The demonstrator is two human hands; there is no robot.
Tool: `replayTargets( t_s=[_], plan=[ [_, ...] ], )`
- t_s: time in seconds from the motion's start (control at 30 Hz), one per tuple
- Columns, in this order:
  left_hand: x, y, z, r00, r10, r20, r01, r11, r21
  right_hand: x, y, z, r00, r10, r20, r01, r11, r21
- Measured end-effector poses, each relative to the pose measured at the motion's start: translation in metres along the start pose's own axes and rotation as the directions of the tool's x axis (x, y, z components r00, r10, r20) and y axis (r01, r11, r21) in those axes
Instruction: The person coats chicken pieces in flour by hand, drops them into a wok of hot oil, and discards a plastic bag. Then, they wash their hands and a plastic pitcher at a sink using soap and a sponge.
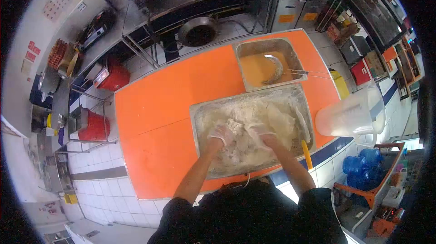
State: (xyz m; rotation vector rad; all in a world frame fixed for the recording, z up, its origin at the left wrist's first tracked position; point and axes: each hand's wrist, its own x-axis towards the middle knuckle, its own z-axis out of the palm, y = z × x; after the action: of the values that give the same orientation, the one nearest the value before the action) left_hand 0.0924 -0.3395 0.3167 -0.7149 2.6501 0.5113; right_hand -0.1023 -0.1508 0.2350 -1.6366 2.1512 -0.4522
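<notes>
Mixing flour [247, 111] by hand

The left hand [222, 133] and right hand [260, 135] are apparently mixing flour inside a steel pan [195, 126] on the tabletop [156, 148]; being partly buried, their opening and grip cannot be told. The next move is likely calling for turning flour over.

The left hand [221, 133] and right hand [260, 133], covered by translucent gloves, are placed in whitish powder [247, 113] that is held by a metal tray [194, 128] on the orange bench [154, 103]. Beyond it, orange liquid [254, 64] is contained in a smaller pan [239, 68], across whose right rim a long-handled utensil [278, 69] is laid. To the right, a translucent pitcher [347, 117] is seen.
</notes>
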Motion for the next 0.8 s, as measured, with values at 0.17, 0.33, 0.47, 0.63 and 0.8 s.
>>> replayTargets(
  t_s=[0.17, 0.33, 0.47, 0.63, 0.8],
  plan=[
    [-0.046, 0.008, -0.043, 0.971, -0.223, 0.084, 0.236, 0.945, -0.227, -0.038, -0.038, -0.060, 0.983, 0.065, 0.171, -0.064, 0.998, -0.010],
    [-0.001, -0.003, 0.055, 0.892, -0.341, -0.296, 0.274, 0.930, -0.244, -0.002, -0.081, 0.001, 0.975, 0.222, -0.009, -0.218, 0.949, -0.226],
    [0.034, -0.022, 0.104, 0.873, -0.309, -0.378, 0.290, 0.951, -0.109, 0.029, -0.075, 0.015, 0.955, 0.290, -0.063, -0.297, 0.941, -0.163],
    [-0.002, -0.036, 0.021, 0.985, -0.033, -0.167, 0.050, 0.994, 0.098, 0.024, -0.034, -0.026, 0.985, 0.104, 0.135, -0.116, 0.990, 0.082],
    [-0.029, -0.024, 0.021, 0.899, -0.339, -0.279, 0.188, 0.872, -0.453, 0.027, -0.001, -0.013, 0.998, -0.032, 0.050, 0.025, 0.993, 0.119]
  ],
)
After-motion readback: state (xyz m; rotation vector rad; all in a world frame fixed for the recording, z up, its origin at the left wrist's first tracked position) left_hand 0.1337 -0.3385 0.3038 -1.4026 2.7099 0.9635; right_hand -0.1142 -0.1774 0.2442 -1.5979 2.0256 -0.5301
